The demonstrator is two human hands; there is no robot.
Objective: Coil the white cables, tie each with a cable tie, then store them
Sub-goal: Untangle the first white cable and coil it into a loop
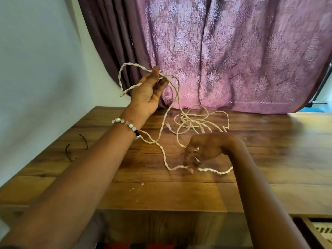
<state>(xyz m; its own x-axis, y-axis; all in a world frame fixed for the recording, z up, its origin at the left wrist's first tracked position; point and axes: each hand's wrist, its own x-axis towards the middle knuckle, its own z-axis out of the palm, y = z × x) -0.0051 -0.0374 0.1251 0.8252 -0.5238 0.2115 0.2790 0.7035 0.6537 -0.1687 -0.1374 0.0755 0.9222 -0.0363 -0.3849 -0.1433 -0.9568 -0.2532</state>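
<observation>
My left hand (147,94) pinches a loop of the twisted white fabric-covered cable (172,97) up high, right hand (201,153) curled round the slack below, but the loose pile beyond my fingers could easily snag into a knot.

The cable (162,153) is off-white, kinda cream, with a twisted two-strand look all the way along. The tabletop (269,159) is warm brown wood with darker grain streaks. The curtain (233,60) behind is mauve-pink with a repeating damask motif, and the fold on its left goes a much darker plum. The wall (36,69) is plain white. The bracelet (125,124) mixes white, clear and pale green beads plus a couple of black ones. Two dark brown ties (68,152) sit on the wood.
</observation>
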